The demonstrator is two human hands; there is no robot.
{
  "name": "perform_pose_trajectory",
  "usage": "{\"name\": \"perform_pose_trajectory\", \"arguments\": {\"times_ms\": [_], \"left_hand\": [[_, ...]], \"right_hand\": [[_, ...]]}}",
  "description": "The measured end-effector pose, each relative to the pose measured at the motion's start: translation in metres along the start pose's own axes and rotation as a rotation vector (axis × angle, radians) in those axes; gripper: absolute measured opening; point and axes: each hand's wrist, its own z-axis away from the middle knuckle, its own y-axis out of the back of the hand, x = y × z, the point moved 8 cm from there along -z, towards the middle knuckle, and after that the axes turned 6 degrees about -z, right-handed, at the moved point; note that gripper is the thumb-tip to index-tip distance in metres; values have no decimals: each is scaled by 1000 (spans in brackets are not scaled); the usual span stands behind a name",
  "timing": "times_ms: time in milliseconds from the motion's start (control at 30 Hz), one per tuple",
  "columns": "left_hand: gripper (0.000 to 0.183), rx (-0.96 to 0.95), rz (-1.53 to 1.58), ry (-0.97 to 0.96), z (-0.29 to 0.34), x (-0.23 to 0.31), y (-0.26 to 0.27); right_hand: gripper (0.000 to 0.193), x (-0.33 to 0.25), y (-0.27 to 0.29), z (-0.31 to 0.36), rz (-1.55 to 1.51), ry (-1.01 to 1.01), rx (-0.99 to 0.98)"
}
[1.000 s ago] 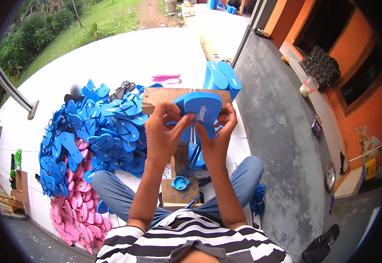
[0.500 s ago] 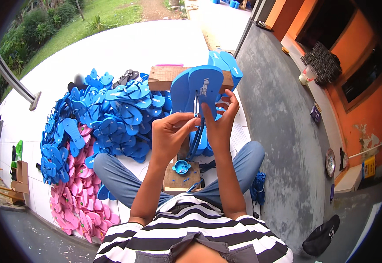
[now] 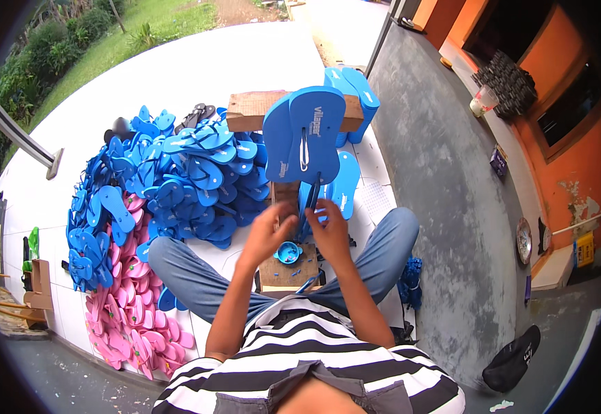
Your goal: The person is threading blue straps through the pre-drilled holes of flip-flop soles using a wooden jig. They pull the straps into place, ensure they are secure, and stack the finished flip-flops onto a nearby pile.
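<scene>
In the head view, a blue sandal sole [image 3: 316,134] is stood upright on a wooden block [image 3: 286,265] between the knees. A blue strap [image 3: 309,200] beneath it is pinched by the fingers of the left hand [image 3: 267,233] and right hand [image 3: 329,228]. Blue sandals [image 3: 176,179] and pink ones [image 3: 131,324] are piled at left.
</scene>
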Motion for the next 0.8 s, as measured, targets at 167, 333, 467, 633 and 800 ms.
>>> {"name": "perform_pose_trajectory", "arguments": {"times_ms": [167,333,467,633,800], "left_hand": [[25,-235,444,260,39,-52,-62],[14,32,375,299,43,-62,4],[10,348,158,-38,21,-11,83],[16,313,432,-240,-14,66,72],[16,-21,785,-124,-26,81,10]], "right_hand": [[25,12,-2,32,-31,-40,-84],[20,19,47,42,-325,-295,-130],[22,5,79,32,-301,-400,-198],[24,-76,78,0,258,175,-65],[24,-126,45,-18,-382,173,-267]]}}
